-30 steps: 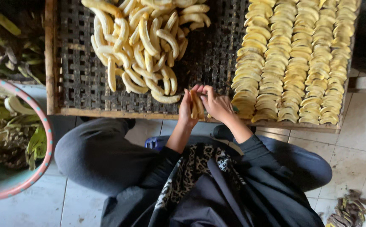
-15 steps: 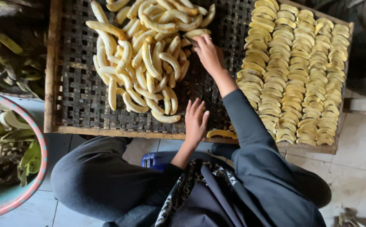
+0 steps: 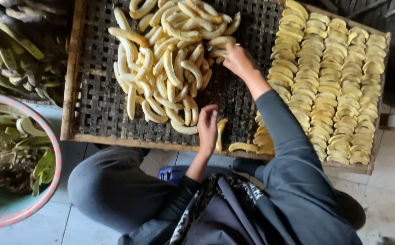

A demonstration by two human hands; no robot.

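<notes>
A woven drying rack [image 3: 93, 100] with a wooden frame holds a loose heap of peeled bananas [image 3: 170, 68] on its left half. Flattened banana slices [image 3: 329, 86] lie in neat overlapping rows on its right half. My right hand [image 3: 236, 59] reaches into the far side of the heap and closes on a peeled banana [image 3: 220, 41]. My left hand [image 3: 207, 127] rests near the rack's front edge, fingers curled against one banana piece [image 3: 219, 134]. Another slice [image 3: 242, 146] lies just right of it.
A teal basin with a pink rim [image 3: 34, 204] at the left holds green banana peels. More green peels [image 3: 11, 50] are piled at the upper left. My knees [image 3: 111, 186] are below the rack's front edge, over a tiled floor [image 3: 388, 181].
Both hands were together at the rack's front edge holding a banana. The right hand has since reached up into the heap, while the left stays low beside the set-down piece.
</notes>
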